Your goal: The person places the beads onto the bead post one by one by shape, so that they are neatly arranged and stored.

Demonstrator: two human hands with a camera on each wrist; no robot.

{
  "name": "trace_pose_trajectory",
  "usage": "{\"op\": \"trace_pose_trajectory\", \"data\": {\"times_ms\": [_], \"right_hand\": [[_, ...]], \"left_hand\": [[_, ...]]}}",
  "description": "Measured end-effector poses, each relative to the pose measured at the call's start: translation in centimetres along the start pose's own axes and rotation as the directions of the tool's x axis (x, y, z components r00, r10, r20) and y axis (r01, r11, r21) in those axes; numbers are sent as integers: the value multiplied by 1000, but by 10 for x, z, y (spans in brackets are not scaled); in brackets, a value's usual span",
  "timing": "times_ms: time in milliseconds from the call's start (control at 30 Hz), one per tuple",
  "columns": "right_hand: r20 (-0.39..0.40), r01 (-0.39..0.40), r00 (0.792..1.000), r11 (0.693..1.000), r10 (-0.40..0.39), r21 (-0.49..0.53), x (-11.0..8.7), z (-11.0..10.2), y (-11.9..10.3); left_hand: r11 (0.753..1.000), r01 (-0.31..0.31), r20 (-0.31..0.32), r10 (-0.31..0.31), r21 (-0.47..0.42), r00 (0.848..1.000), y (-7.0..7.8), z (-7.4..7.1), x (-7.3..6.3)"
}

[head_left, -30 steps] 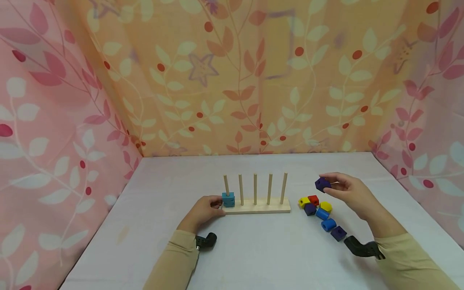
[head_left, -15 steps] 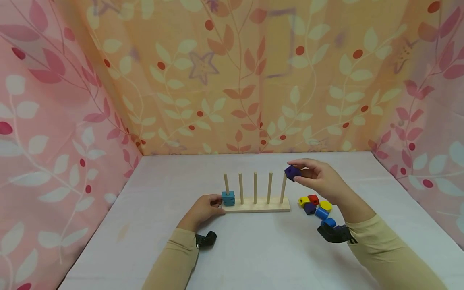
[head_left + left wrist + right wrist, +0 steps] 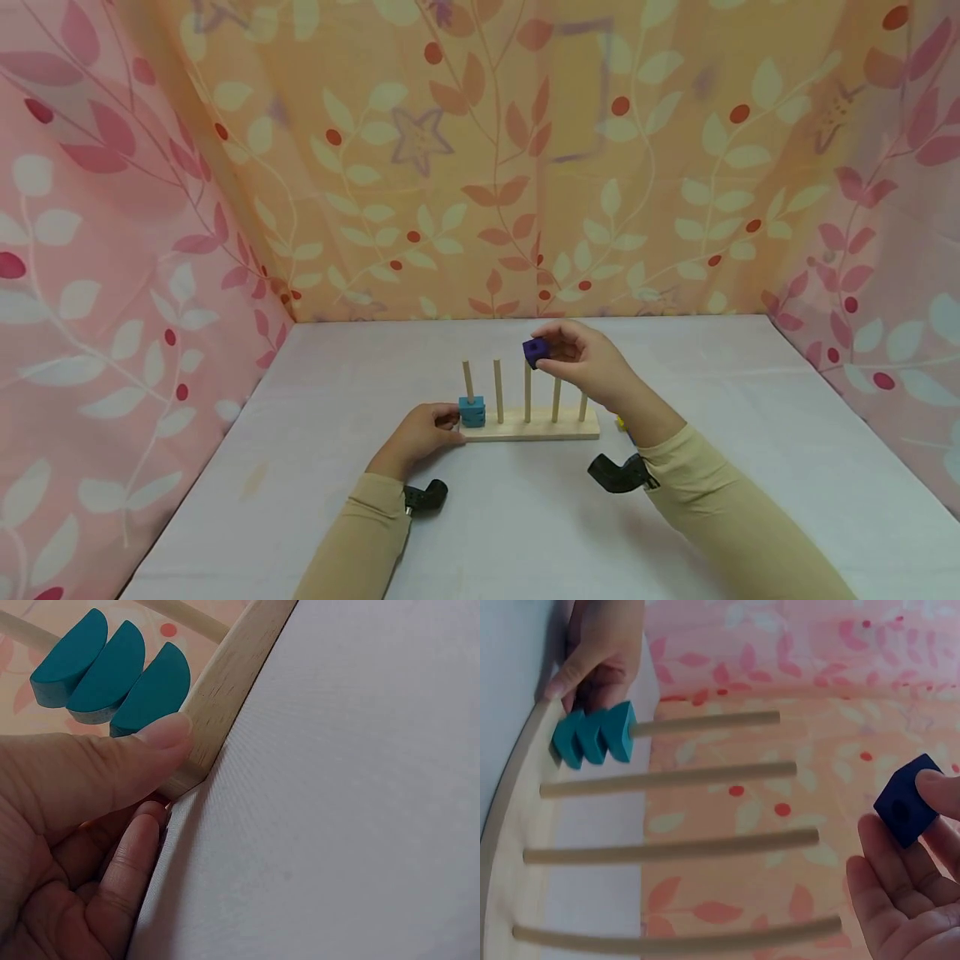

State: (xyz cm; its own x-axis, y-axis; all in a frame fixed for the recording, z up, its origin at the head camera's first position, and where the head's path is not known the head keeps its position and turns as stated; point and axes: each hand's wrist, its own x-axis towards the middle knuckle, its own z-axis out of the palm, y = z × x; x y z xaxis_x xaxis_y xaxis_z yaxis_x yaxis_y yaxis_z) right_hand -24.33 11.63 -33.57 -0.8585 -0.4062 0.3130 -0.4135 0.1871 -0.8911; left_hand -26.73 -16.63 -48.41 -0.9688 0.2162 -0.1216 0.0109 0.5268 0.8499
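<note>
Tbl (image 3: 300, 508): I have base (image 3: 532, 434) mid, 5 pegs (image 3: 528, 392) in row on it. Far-L peg: 3 stacked pcs (image 3: 472, 412). My L hand (image 3: 417, 433): at base's L end. R hand (image 3: 588, 362): over base, block (image 3: 534, 352) in it, above peg tips. R of base: loose pcs (image 3: 621, 423), mostly hidden by R arm (image 3: 720, 500). Drapes (image 3: 465, 217): behind tbl, both sides.

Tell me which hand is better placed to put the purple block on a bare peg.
The right hand, most likely: it pinches the purple block up near the tips of the bare pegs. The left hand grips one end of the wooden base.
</note>
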Motion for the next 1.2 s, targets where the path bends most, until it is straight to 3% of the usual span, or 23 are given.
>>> {"op": "trace_pose_trajectory", "data": {"times_ms": [333,500,733,1200], "right_hand": [[-48,-1,999,1000,0,-20,20,37,10],[-73,-44,996,999,44,3,25,48,18],[-105,-89,990,995,93,43,30,52,20],[-137,-143,978,983,158,117,28,57,30]], "left_hand": [[1000,10,-10,-10,-15,1000,-3,0,1],[1000,6,-2,-6,-26,1000,-4,1,1],[1000,-27,-6,27,-11,1000,-2,-1,3],[1000,-12,-3,12,-11,1000,-3,0,2]]}}
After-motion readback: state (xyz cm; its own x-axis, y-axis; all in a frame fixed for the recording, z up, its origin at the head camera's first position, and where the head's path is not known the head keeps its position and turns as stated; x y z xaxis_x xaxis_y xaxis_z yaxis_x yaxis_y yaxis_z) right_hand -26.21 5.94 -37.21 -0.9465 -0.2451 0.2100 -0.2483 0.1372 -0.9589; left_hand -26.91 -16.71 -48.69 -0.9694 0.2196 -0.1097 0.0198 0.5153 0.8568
